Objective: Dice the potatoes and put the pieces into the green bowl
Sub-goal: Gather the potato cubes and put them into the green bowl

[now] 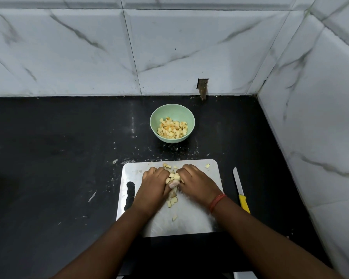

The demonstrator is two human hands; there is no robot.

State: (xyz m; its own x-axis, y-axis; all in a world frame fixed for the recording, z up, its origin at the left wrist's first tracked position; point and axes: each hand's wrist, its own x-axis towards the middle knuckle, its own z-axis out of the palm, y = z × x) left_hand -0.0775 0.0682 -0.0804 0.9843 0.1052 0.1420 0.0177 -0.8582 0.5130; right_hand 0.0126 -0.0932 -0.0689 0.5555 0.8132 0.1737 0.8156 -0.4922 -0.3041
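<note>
Gathering step – left hand [154, 183] and right hand [195, 181] cupped round a heap of potato pieces [174, 176] on the cutting board [191, 222], knife [241, 193] aside; next, likely a lift to the part-filled green bowl [172, 113] beyond.

Between my cutting board [189, 222] and the green bowl [172, 115] lies open dark worktop [58, 158]. A knife [240, 193] lies along the board's right edge, and the tiled wall [310, 137] closes that side.

Fingertips of both hands hidden under potato pieces [174, 177]; grip unclear
</note>
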